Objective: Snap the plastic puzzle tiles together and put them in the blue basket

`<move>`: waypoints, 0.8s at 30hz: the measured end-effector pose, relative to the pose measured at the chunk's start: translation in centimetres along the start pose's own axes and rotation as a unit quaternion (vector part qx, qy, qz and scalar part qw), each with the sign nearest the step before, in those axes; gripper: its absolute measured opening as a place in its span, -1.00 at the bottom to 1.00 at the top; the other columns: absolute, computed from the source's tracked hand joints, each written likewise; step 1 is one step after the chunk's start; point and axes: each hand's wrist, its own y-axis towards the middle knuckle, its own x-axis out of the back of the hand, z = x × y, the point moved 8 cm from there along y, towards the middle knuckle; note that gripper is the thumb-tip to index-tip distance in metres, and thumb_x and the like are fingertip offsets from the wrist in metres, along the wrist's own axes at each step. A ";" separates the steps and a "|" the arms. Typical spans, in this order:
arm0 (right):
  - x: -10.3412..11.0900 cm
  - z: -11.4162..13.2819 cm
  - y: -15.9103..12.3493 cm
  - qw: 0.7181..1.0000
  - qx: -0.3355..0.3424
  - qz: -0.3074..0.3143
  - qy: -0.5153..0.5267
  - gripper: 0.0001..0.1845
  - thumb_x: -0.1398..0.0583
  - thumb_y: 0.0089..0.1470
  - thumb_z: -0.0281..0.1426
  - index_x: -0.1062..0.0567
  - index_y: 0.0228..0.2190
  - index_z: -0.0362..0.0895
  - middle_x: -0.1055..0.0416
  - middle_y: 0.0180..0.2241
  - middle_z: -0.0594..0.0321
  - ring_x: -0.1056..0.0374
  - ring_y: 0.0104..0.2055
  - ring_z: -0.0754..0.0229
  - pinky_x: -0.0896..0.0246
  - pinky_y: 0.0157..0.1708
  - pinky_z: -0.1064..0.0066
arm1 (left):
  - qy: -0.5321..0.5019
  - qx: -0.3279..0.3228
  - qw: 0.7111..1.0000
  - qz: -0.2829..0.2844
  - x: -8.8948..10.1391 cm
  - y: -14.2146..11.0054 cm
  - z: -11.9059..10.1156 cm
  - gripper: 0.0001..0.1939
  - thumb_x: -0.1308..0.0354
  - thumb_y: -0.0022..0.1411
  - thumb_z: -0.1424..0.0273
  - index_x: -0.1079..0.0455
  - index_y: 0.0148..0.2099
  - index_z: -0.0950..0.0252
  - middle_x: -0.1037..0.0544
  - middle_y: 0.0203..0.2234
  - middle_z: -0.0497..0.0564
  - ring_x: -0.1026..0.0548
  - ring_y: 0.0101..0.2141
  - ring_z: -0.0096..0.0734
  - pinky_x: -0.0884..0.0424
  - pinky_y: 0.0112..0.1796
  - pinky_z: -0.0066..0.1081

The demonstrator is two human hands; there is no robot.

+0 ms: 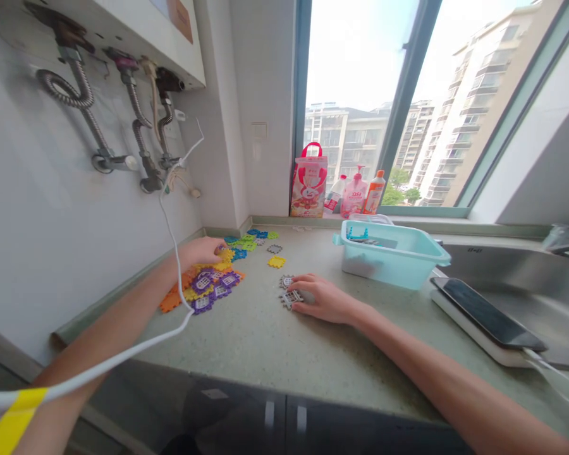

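Observation:
My left hand (pixel 205 251) reaches to the back of a pile of interlocking plastic tiles. Its fingers are curled at the yellow tiles (pixel 226 258); what they pinch is mostly hidden. Below it lie purple tiles (pixel 220 291) with white window inserts and orange tiles (pixel 171 301). Blue tiles (pixel 238 254) and green tiles (pixel 247 243) spread behind. My right hand (pixel 321 298) rests on the counter, thumb and fingers closed around a grey tile (pixel 291 299) with a window insert. Another grey tile (pixel 287 280) touches its fingertips. Farther back are a single yellow tile (pixel 276 261) and a grey frame tile (pixel 274 249).
A light-blue plastic tub (pixel 389 259) with some pieces inside stands right of centre. Beyond it are a phone (pixel 490 313) on a white box and a steel sink (pixel 540 272). A white cable (pixel 171 227) hangs across my left forearm. Bottles (pixel 354 196) line the windowsill.

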 end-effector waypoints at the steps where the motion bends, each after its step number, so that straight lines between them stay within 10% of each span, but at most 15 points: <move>1: -0.1 -0.2 -0.1 1.000 -0.013 0.005 -0.001 -0.54 -0.32 0.33 -0.11 -0.63 0.15 -0.03 -0.43 0.35 -0.10 -0.39 0.38 -0.16 -0.27 0.39 -0.07 | -0.008 0.011 1.000 -0.006 -0.2 -0.2 0.9 -0.37 -0.23 0.07 0.23 -0.57 0.22 0.19 -0.74 -0.08 0.11 -0.67 -0.09 0.01 -0.53 -0.09 -0.20; 8: -0.2 -1.1 -0.4 0.996 -0.084 0.010 0.032 -0.60 -0.26 0.36 0.02 -0.62 -0.03 -0.02 -0.23 0.48 -0.08 -0.28 0.46 -0.22 -0.18 0.44 -0.15 | 0.051 0.031 0.996 -0.064 -1.0 -1.5 3.4 -0.53 -0.14 0.18 0.35 -0.64 0.11 0.23 -0.67 0.10 0.22 -0.61 0.10 0.10 -0.50 0.09 -0.13; 13: -0.5 -1.1 -0.3 0.996 -0.079 0.010 0.040 -0.69 -0.26 0.37 -0.06 -0.58 -0.09 -0.02 -0.31 0.44 -0.06 -0.32 0.43 -0.17 -0.19 0.42 -0.13 | 0.046 -0.002 0.991 -0.127 -0.8 -0.6 0.5 -0.44 0.13 0.54 0.12 -0.62 0.19 0.23 -0.66 0.15 0.23 -0.57 0.17 0.09 -0.37 0.20 0.00; 24: -0.1 -1.0 -0.1 0.997 -0.071 0.007 0.029 -0.66 -0.26 0.37 -0.10 -0.63 -0.01 -0.04 -0.37 0.39 -0.09 -0.36 0.40 -0.14 -0.24 0.41 -0.05 | -0.035 -0.174 0.980 -0.087 -0.9 -1.9 -6.9 -0.36 0.12 0.55 -0.15 -0.67 0.13 0.06 -0.68 0.17 0.06 -0.54 0.22 0.01 -0.25 0.31 -0.06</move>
